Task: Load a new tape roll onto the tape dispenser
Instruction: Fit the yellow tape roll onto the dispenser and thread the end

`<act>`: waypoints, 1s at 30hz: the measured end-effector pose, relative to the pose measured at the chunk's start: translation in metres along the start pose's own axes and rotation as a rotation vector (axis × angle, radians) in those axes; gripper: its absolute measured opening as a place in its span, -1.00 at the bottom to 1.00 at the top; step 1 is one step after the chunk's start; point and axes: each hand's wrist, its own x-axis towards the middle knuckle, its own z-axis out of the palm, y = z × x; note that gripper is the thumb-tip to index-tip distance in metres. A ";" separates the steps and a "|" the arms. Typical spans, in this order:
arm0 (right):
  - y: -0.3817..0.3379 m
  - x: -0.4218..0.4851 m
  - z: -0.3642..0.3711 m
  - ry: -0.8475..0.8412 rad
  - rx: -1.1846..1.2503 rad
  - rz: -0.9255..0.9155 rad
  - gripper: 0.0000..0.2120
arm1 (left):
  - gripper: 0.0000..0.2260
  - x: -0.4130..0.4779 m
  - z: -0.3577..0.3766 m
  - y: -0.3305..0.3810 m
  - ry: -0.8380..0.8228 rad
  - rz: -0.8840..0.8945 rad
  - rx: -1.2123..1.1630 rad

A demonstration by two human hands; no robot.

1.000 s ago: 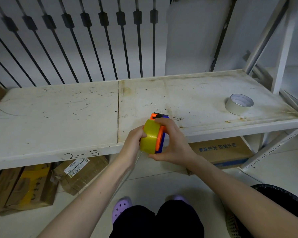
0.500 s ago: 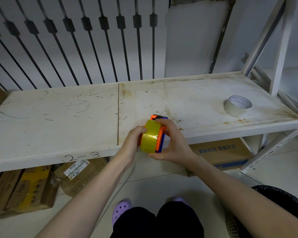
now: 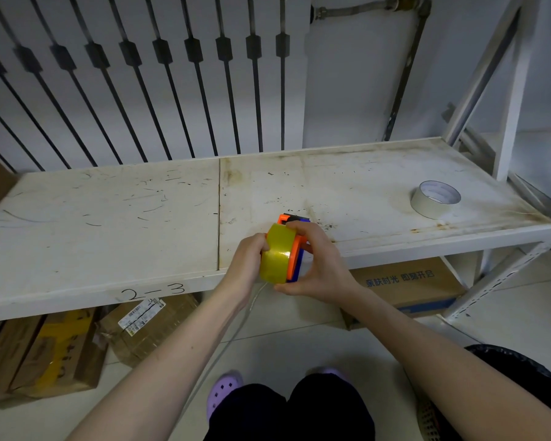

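A long white metal shelf [image 3: 109,218] with scratches and rust marks runs across the middle, with "2-3" written on its front edge. Under it sit brown cardboard boxes [image 3: 54,348] on the left and a brown box with blue print [image 3: 407,288] on the right. A black bin [image 3: 528,377] shows at the bottom right corner.

The person's two bare arms reach forward to the shelf's front edge. The right hand [image 3: 318,265] curls around the orange and blue plastic tape dispenser [image 3: 295,249], with fingers over its top and thumb under it. The left hand [image 3: 247,262] presses against the left side of the shiny yellow tape roll [image 3: 275,256], which sits up against the dispenser's orange side. Both are held in the air just in front of the shelf.

A white tape roll [image 3: 434,198] lies flat on the shelf, well apart to the right. Purple shoes [image 3: 223,389] show below.
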 end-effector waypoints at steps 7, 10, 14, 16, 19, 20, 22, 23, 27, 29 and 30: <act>0.001 0.000 -0.001 0.024 0.029 0.017 -0.11 | -0.69 -0.006 -0.002 -0.004 -0.088 0.083 -0.018; 0.002 0.000 -0.003 0.000 0.021 0.012 -0.13 | -0.60 -0.001 -0.007 -0.007 -0.095 0.038 -0.031; 0.000 0.000 -0.003 -0.021 0.010 0.011 -0.14 | -0.67 0.005 -0.006 0.000 -0.034 -0.090 -0.017; -0.001 -0.001 -0.002 -0.020 0.005 0.009 -0.14 | -0.76 0.003 -0.004 0.003 -0.022 -0.094 -0.004; -0.002 -0.001 -0.003 -0.024 -0.017 0.007 -0.13 | -0.83 0.004 0.000 0.003 0.001 -0.084 -0.010; -0.002 -0.001 -0.003 -0.022 -0.023 0.010 -0.12 | -0.81 0.004 0.000 0.002 0.014 -0.077 -0.009; -0.004 -0.001 -0.003 -0.013 -0.028 0.014 -0.12 | -0.86 0.004 0.002 0.002 0.032 -0.062 -0.023; -0.004 0.000 -0.003 -0.006 -0.029 0.012 -0.12 | -0.89 0.003 0.003 0.002 0.042 -0.057 -0.035; -0.005 0.000 -0.002 0.009 -0.033 0.016 -0.11 | -0.88 0.002 0.005 -0.001 0.070 -0.061 -0.074; -0.004 0.000 -0.001 0.014 -0.037 0.018 -0.11 | -0.86 0.001 0.006 -0.002 0.087 -0.073 -0.106; -0.004 -0.001 -0.001 0.016 -0.042 0.016 -0.10 | -0.86 -0.001 0.007 -0.002 0.095 -0.085 -0.124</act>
